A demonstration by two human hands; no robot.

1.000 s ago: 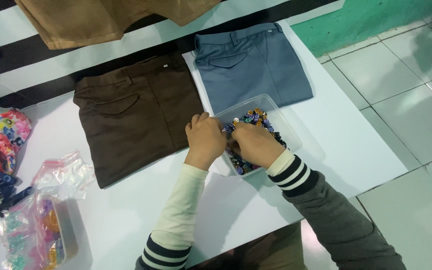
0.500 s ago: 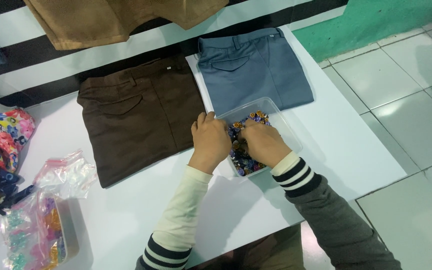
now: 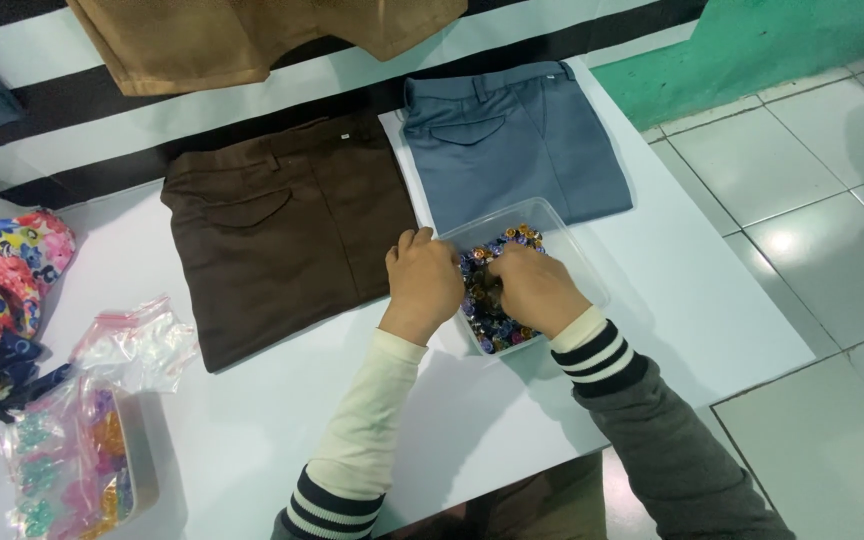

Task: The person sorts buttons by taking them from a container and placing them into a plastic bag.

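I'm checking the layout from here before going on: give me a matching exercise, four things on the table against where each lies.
Things:
1. brown trousers
2. blue-grey trousers
3. clear tub of small coloured pieces
4. floral cloth

Places:
a. at the table's left edge
b. under both hands
c. folded, left of the tub
d. folded, just behind the tub

Pairs: 1-c, 2-d, 3-b, 4-a

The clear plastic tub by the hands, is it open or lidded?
Open. The clear tub has no lid on it; the right hand reaches into the small colourful pieces inside, and the left hand rests at its rim.
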